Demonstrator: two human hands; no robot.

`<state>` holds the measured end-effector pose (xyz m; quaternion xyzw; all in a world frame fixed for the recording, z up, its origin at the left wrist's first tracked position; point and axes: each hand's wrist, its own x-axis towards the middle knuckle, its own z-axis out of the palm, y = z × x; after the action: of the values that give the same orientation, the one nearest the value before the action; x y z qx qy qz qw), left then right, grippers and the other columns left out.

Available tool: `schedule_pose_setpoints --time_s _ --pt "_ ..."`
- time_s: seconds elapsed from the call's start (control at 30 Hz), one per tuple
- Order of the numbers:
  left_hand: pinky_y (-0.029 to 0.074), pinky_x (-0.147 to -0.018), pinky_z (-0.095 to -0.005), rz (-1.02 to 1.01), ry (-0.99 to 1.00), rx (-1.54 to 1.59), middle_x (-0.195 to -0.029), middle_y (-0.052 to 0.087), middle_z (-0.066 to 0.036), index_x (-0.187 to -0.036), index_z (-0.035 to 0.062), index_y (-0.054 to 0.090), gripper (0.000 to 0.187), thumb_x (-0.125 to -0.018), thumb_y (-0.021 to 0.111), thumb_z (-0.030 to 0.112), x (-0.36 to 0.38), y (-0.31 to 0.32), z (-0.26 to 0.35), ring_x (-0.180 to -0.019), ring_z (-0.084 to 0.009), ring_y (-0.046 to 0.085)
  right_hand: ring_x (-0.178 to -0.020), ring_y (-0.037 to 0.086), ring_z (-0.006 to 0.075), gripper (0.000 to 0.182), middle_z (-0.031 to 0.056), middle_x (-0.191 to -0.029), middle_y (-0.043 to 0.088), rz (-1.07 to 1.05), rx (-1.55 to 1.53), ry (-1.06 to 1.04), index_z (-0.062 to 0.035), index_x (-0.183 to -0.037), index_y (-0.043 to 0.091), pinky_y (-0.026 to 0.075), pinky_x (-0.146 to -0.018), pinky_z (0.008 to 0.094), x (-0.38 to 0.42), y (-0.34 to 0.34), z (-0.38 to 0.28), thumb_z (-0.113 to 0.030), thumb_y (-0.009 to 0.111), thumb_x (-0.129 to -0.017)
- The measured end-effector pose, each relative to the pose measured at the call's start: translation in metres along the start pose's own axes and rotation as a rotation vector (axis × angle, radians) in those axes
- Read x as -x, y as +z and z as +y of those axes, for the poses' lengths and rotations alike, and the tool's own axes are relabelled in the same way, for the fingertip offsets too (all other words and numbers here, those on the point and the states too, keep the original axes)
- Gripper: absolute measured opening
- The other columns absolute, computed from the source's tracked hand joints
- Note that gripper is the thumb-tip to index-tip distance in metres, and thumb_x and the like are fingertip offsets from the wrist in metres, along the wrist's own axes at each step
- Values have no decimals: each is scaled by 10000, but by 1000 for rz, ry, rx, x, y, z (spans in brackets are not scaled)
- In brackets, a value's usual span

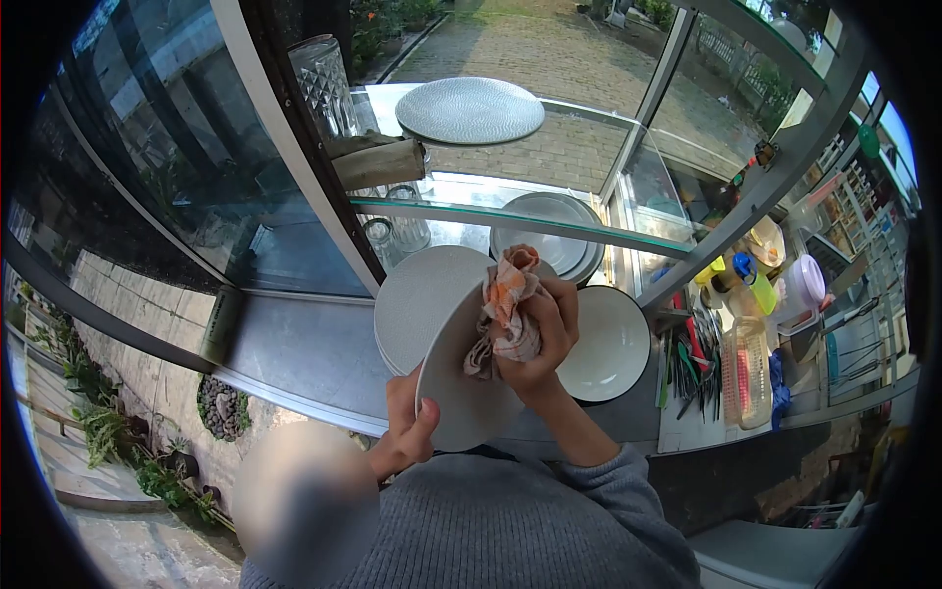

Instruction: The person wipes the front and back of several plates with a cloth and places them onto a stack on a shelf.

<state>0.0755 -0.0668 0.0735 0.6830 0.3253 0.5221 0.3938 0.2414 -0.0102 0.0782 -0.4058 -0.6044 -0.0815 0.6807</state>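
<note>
My left hand (pixel 404 427) grips the lower left rim of a white plate (pixel 456 401), its thumb on the inner face. The plate is tilted steeply in front of my chest. In my right hand (pixel 549 339) is a bunched checked cloth (pixel 510 304) with orange patches, pressed against the plate's inner face. Just behind the held plate lies a stack of white textured plates (pixel 417 294), partly hidden by it. To the right of my right hand sits a wide white bowl (pixel 608 348) with a dark rim.
A glass shelf edge (pixel 510 224) crosses above the counter (pixel 294 344). More stacked plates (pixel 549 208) lie beneath it, beside drinking glasses (pixel 407 231). A large textured plate (pixel 469 110) rests higher up. Cutlery (pixel 695 358) and a plastic basket (pixel 748 373) stand at the right.
</note>
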Motion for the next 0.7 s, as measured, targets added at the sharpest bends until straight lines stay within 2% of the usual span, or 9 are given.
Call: schedule_pose_setpoints --time_s 0.07,0.1,0.17,0.27,0.4,0.47,0.6,0.7 --pt "453 -596 -307 -5 -23 34 -773 629 -162 -1059 -113 545 646 -908 363 488 -2 -3 -3 -659 -225 618 -716 606 240 382 84 -900 576 -87 -87 -49 -127 -921 659 484 -594 338 15 -1 -22 -278 760 -584" --pt "462 -616 -307 -8 -48 67 -796 637 -168 -1072 -115 543 654 -905 364 492 -2 -5 -5 -682 -231 627 -716 606 240 382 84 -900 576 -87 -87 -51 -127 -921 659 484 -594 338 27 -6 -25 -278 760 -584" --pt "466 -627 -305 8 -39 80 -807 641 -172 -1085 -117 539 659 -902 366 492 -3 -9 -11 -690 -232 628 -690 596 225 351 77 -880 576 -233 -95 -231 -140 -908 657 473 -564 326 52 -9 -19 -270 741 -593" --pt "458 -615 -306 12 -79 47 -800 637 -177 -1094 -123 533 679 -894 370 505 -2 -13 -4 -690 -225 620 -678 587 211 325 71 -859 574 -247 -10 -222 -149 -898 653 463 -543 318 66 -16 4 -263 724 -602" --pt "434 -582 -308 -3 -75 -9 -771 622 -178 -1080 -122 534 655 -902 364 485 3 -12 -5 -659 -219 604 -703 596 240 402 83 -894 571 -204 100 -82 -110 -929 647 471 -559 332 28 -20 27 -273 761 -580" --pt "426 -572 -306 -13 -65 -19 -763 617 -178 -1077 -121 534 645 -905 362 476 4 -9 -5 -649 -221 599 -748 581 226 305 93 -896 565 -102 84 24 -51 -929 622 474 -620 317 4 -20 24 -148 714 -655" --pt "443 -594 -310 14 -32 -12 -769 619 -177 -1082 -120 534 636 -907 359 466 -3 -3 -1 -660 -244 611 -784 585 225 322 92 -920 569 -64 4 21 -48 -939 625 477 -645 322 2 -6 0 -193 727 -670" --pt "463 -632 -317 11 -28 6 -799 629 -186 -1100 -120 530 661 -899 361 486 -5 -6 -3 -692 -260 627 -731 591 219 315 90 -893 571 -185 -70 -67 -77 -924 630 479 -597 319 31 -7 -25 -250 741 -686"
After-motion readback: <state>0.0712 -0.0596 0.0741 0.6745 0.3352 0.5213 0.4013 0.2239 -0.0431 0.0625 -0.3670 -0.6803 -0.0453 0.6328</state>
